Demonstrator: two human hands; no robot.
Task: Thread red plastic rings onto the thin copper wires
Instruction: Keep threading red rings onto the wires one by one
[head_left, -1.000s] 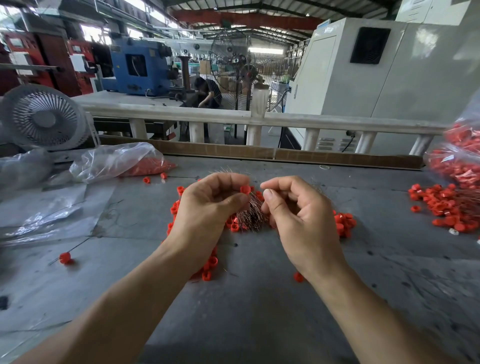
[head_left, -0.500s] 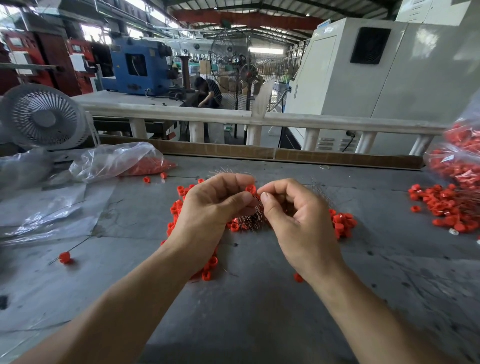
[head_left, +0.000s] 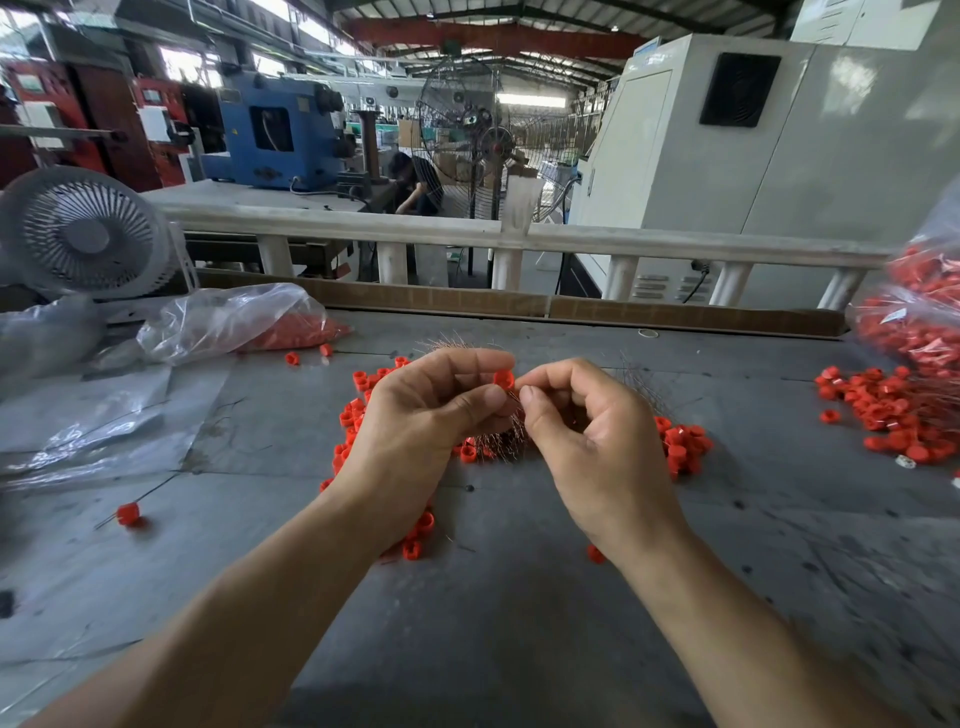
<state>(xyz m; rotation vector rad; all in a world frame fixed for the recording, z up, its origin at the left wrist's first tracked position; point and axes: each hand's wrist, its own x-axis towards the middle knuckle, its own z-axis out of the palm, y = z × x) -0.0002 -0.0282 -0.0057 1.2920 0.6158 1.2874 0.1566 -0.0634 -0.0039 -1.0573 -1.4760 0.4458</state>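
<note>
I see the left hand (head_left: 426, 421) pinching one red ring (head_left: 503, 379) between thumb and forefinger above the worktop (head_left: 519, 649). At its 3 o'clock, the right hand (head_left: 597, 441) pinches a thin copper wire (head_left: 514, 399), thumb and forefinger pressed together. Loose rings (head_left: 680, 441) and a wire bundle (head_left: 498, 441) lie beneath both hands.

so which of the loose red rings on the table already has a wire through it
The lone red plastic ring at the table's near left, apart from the piles: a thin wire runs through it, sticking out both sides. The scattered rings by the hands show none.
</note>
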